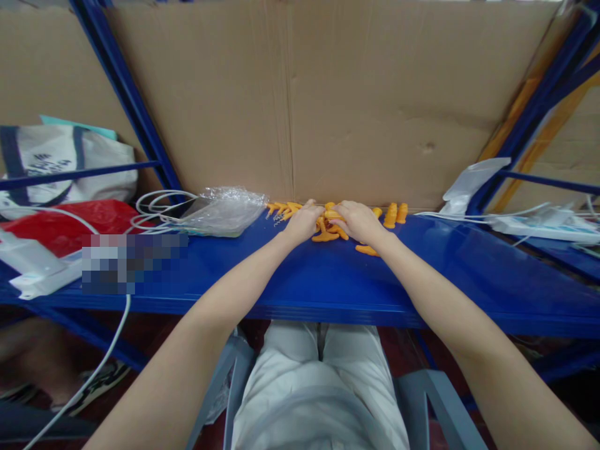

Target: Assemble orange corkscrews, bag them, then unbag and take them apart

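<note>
Both hands are close together over a group of orange plastic parts at the back of the blue shelf. My left hand [304, 222] has its fingers curled at the left side of the group; its fingertips are partly hidden. My right hand [357, 221] is closed over an orange plastic piece [332, 214] lying crosswise between the hands. Just below them rests an orange T-shaped handle [323, 236]. Several orange-handled corkscrews [282, 210] with metal spirals lie left of my left hand. Two orange sleeves [390, 216] stand upright right of my right hand. Another orange handle [367, 250] lies by my right wrist.
Clear plastic bags [227, 209] and white cables [159, 209] lie to the left, near a red bag [89, 222] and a white power strip [47, 272]. Cardboard [365, 94] walls the back. White plastic pieces [473, 181] lean at right. Another person's leg shows lower left.
</note>
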Motion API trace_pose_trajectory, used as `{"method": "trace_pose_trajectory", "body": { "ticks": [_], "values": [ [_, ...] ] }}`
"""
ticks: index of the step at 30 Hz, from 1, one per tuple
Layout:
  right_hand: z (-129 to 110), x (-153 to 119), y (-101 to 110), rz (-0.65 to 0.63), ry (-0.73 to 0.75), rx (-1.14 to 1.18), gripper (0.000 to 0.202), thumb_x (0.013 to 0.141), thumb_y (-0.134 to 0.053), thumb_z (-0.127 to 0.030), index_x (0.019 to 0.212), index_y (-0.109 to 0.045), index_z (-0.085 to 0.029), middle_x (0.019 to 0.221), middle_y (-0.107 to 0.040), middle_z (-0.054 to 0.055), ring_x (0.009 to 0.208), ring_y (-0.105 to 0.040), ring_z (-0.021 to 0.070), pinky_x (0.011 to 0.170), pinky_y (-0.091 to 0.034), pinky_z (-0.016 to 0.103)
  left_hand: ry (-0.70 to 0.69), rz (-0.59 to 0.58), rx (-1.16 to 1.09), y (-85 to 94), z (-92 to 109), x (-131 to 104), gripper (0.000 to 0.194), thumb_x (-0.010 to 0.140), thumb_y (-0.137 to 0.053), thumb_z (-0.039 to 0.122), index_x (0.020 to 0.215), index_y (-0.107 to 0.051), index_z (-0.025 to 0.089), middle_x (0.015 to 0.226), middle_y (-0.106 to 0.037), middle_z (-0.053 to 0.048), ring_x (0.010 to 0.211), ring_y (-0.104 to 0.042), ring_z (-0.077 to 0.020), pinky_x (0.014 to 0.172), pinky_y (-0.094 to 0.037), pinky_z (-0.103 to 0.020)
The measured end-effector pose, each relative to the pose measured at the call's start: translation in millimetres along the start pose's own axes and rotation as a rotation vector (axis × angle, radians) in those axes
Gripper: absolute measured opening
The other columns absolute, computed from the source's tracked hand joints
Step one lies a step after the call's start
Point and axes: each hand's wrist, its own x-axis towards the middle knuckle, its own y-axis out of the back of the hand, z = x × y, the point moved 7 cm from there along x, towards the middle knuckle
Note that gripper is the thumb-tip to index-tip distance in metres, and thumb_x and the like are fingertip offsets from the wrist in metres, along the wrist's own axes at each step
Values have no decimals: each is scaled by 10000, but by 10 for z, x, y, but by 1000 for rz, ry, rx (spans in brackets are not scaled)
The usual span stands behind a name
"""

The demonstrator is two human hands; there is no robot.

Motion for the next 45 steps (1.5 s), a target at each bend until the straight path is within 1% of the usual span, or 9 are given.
{"method": "trace_pose_trajectory", "body": {
  "ticks": [4,9,12,16,20,25,33,39,45],
  "values": [
    [64,2,-50,-2,-65,164,295,933,-576,-338,1128,-682,-144,1091,-715,156,1001,-655,274,851,-469,363,-10,-25,26,-13,9,-13,419,825,-444,-40,1110,-688,146,1111,-722,-120,1255,-589,-252,1049,-493,-449],
    [170,-30,-343,-242,-245,603,300,914,-562,-447,829,-661,-177,720,-680,34,627,-616,156,650,-465,289,-139,-12,69,-36,108,1,337,850,-468,-28,1040,-686,144,1133,-723,-119,1387,-474,-256,1060,-484,-452],
    [164,-47,-400,-294,-266,755,342,904,-553,-479,737,-606,-185,573,-584,-20,503,-521,113,583,-431,263,-158,-6,88,-41,146,19,306,878,-463,-3,1035,-681,141,1147,-717,-127,1399,-457,-256,1040,-499,-439],
    [152,-22,-311,-211,-231,587,286,907,-554,-440,806,-650,-190,563,-583,-21,565,-557,143,634,-439,280,-121,-36,111,-48,146,20,295,884,-461,8,1027,-686,134,1065,-731,-122,1378,-479,-256,1045,-492,-420],
    [104,-8,-211,-165,-204,233,258,926,-572,-386,1015,-693,-177,852,-733,92,825,-685,237,767,-469,329,-68,-59,93,-37,127,13,342,869,-459,17,1085,-692,144,1043,-737,-107,1349,-510,-258,1064,-478,-447],
    [-17,-27,-98,-177,-140,-81,355,980,-518,-352,1242,-610,-130,1108,-721,205,990,-700,313,806,-473,366,-2,-90,89,-8,130,14,409,824,-457,-3,1120,-694,149,1078,-738,-112,1275,-551,-250,1040,-493,-405],
    [-126,-13,1,-224,-27,-210,290,981,-517,-274,1167,-628,-81,1068,-719,214,1050,-665,308,824,-436,351,82,-174,116,-11,150,-14,466,845,-448,20,1245,-640,162,1152,-696,-130,1079,-667,-231,954,-522,-364],
    [-98,-26,-44,-120,-3,-173,315,990,-445,-294,1153,-636,-103,1092,-718,192,1037,-651,284,852,-415,359,91,-191,113,-27,150,-20,445,851,-444,10,1222,-650,142,1166,-690,-137,1107,-665,-233,970,-514,-354],
    [-105,-23,-85,-140,-15,-192,333,986,-398,-264,1141,-639,-95,1073,-718,198,1037,-645,296,844,-384,369,107,-193,121,-35,127,-29,444,859,-443,9,1236,-644,129,1203,-682,-151,1152,-649,-236,990,-503,-345]
  ]
}}
